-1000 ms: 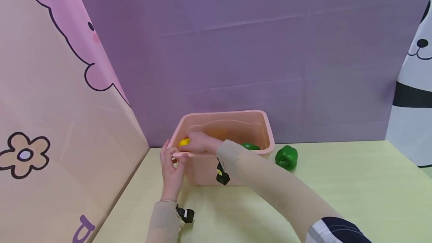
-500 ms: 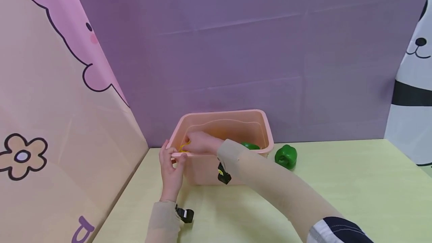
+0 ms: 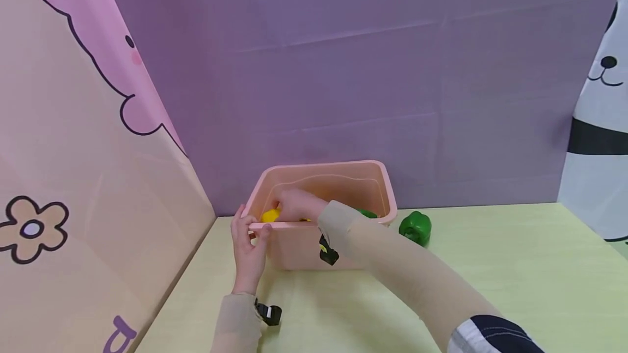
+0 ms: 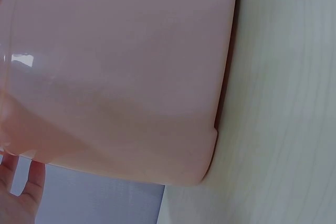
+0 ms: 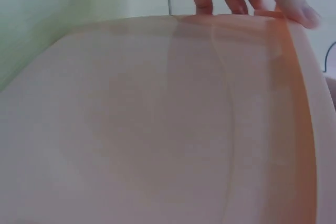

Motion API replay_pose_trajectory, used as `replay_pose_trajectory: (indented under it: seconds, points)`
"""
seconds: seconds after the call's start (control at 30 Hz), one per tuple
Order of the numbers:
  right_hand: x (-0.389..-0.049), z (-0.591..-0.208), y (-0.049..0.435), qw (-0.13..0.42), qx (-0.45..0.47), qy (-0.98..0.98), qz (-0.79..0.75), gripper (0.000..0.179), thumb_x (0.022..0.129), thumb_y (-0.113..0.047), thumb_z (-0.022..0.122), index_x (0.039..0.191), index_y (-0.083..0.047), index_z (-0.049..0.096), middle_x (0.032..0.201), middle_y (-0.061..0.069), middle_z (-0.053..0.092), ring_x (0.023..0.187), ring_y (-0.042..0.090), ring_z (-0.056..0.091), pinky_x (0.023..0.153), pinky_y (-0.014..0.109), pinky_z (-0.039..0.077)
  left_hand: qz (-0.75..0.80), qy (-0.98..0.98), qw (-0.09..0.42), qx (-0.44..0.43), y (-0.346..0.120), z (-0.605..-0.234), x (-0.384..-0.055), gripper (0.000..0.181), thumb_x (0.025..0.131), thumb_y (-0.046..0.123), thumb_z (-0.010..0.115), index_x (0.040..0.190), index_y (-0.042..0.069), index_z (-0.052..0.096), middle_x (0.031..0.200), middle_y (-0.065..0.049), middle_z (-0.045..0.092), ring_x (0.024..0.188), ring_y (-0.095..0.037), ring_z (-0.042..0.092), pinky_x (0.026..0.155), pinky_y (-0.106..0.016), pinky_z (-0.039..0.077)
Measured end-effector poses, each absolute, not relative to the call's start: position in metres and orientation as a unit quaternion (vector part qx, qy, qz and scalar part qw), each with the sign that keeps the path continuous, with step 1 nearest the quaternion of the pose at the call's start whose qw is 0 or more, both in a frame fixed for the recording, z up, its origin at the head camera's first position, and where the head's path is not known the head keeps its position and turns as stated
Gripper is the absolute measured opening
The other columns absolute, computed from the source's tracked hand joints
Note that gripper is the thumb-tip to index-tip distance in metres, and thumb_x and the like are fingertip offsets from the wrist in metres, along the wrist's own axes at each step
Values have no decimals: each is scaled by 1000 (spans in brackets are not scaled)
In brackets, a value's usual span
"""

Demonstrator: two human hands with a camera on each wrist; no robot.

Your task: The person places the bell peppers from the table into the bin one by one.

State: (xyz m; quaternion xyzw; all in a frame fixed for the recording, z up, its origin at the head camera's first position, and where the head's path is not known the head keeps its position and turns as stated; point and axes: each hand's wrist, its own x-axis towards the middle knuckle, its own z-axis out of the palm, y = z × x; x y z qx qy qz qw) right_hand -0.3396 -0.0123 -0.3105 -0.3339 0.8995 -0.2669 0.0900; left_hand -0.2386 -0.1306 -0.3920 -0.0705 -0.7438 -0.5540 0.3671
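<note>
A pink plastic bin (image 3: 314, 247) stands on the table against the purple backdrop. At its front left corner my left hand (image 3: 248, 252) grips the rim, thumb on the near side; the right wrist view also catches these fingers (image 5: 239, 6) at the edge. My right hand (image 3: 298, 205) reaches down inside the bin, its fingertips hidden behind the front wall, so I cannot tell whether it holds anything. A yellow thing (image 3: 270, 215) shows just left of the right hand, and a bit more yellow peeks out below it. Inside on the right lies a green thing (image 3: 367, 213), partly covered by the sleeve.
A green bell pepper (image 3: 416, 228) sits on the pale table (image 3: 490, 266) just right of the bin. Behind rises a purple backdrop (image 3: 343, 70), with a printed panel (image 3: 98, 168) on the left. Each wrist carries a small black camera.
My right hand has shifted slightly right inside the bin, and more of the yellow thing shows beside it now. The left hand has kept its grip on the rim.
</note>
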Motion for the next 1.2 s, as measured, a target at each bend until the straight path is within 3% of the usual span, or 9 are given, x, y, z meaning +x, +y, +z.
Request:
replay_pose_trajectory:
  seconds: [0.2,0.33,0.5,0.73,0.83,1.0,1.2]
  points:
    - [-337,-307,-20,33,-285,932,-222,17,86,-24,72,96,-15,62,74,-1,56,62,15,54,55,25,44,-551,-746,368,-70,-137,-403,-249,23,93,8,62,104,-1,44,153,-22,22,136,-41,31,90,-44,38]
    - [-339,-307,-19,56,-329,906,-261,15,85,-13,72,101,-11,69,88,-3,62,68,15,56,57,22,48,-546,-749,370,-69,-144,-416,-264,25,93,11,63,106,2,44,154,-17,21,137,-38,30,90,-46,37]
    - [-343,-308,-14,84,-372,875,-299,12,83,-7,75,95,-9,74,99,-1,64,67,18,57,59,23,53,-538,-748,380,-76,-147,-421,-269,25,94,18,63,105,6,44,154,-11,23,137,-34,31,88,-43,37]
    - [-344,-310,-9,145,-369,878,-268,35,84,-2,70,117,-13,68,108,-1,62,85,17,57,66,22,52,-541,-736,397,-92,-147,-424,-269,26,93,17,64,104,3,45,153,-12,25,136,-34,31,84,-38,37]
    - [-344,-311,-11,117,-367,884,-263,26,85,-7,72,110,-13,70,99,-1,64,83,16,57,67,21,50,-545,-733,397,-94,-147,-424,-269,25,93,15,64,103,3,45,153,-10,24,137,-33,30,84,-37,37]
    - [-343,-312,-16,21,-342,909,-236,8,85,-10,71,90,-10,64,77,0,58,70,16,54,64,21,45,-548,-736,388,-87,-148,-424,-270,24,93,13,64,103,4,45,154,-9,23,137,-32,30,85,-37,37]
    - [-341,-315,-19,-11,-296,929,-222,5,93,-13,64,97,-13,61,77,-2,57,71,14,54,67,18,44,-552,-736,383,-83,-141,-413,-260,23,92,4,63,101,0,43,153,-22,22,136,-39,30,86,-41,37]
